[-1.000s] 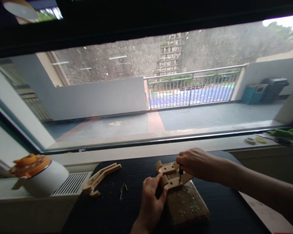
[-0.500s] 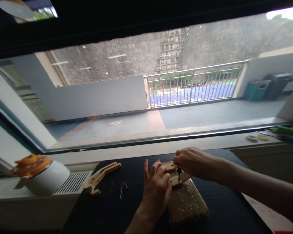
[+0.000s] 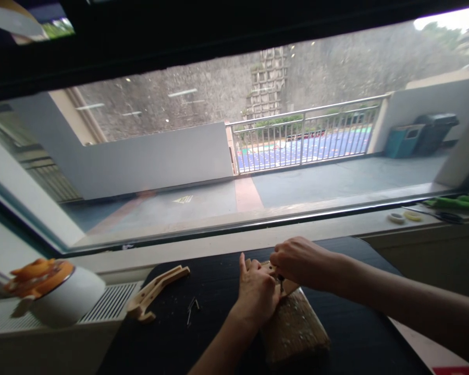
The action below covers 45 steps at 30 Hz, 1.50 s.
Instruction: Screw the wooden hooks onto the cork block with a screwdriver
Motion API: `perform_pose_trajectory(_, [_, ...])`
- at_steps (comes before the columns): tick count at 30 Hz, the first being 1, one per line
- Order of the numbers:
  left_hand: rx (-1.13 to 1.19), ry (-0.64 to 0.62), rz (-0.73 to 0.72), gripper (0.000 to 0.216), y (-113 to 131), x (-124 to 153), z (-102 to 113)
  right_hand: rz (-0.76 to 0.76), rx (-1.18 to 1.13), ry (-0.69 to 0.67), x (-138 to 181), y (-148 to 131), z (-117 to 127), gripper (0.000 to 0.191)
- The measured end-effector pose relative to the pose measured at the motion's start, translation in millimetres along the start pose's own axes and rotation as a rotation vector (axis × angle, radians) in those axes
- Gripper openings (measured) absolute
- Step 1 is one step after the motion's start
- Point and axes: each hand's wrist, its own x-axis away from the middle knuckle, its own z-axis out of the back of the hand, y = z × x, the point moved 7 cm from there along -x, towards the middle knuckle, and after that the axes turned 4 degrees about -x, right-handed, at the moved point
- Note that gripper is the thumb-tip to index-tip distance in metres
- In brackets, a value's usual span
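My left hand (image 3: 257,296) presses on a pale wooden piece (image 3: 291,287) with drilled holes, its fingers bent over the near side and one finger raised. The piece lies on a thick, rough wooden block (image 3: 297,330). In my right hand (image 3: 301,264) is a small hand tool with a dark shaft (image 3: 281,284), held upright with its tip down at the wooden piece. My closed fingers hide its top, so its exact kind does not show. To the left, a second pale wooden part (image 3: 156,292) and several thin metal screws or pins (image 3: 192,307) lie apart from both hands.
A black table (image 3: 219,333) carries the work. At the left, a white pot with an orange figure (image 3: 68,294) stands on a vented ledge. Tape rolls (image 3: 397,218), a dark slender tool (image 3: 445,216) and green cloth (image 3: 459,202) lie on the sill below the window.
The view has shifted slightly. My left hand has moved nearer the tool, covering more of the wooden piece. My right hand still grips the tool, a little lower over the wood.
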Motion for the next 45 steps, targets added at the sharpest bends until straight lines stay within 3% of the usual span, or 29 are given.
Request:
perform_pose_trajectory(12, [0.013, 0.146, -0.028, 0.016, 3, 3, 4, -0.019, -0.026, 0.011, 3, 2, 5, 0.011])
perform_pose_trajectory(23, [0.009, 0.126, -0.016, 0.016, 3, 5, 3, -0.063, -0.025, 0.021, 5, 1, 14, 0.009])
perform_pose_trajectory(37, [0.022, 0.155, -0.032, 0.021, 3, 5, 2, -0.128, 0.018, 0.046, 2, 10, 6, 0.014])
perform_pose_trajectory(45, [0.003, 0.144, -0.031, 0.019, 3, 5, 2, -0.044, -0.031, 0.004, 8, 4, 8, 0.012])
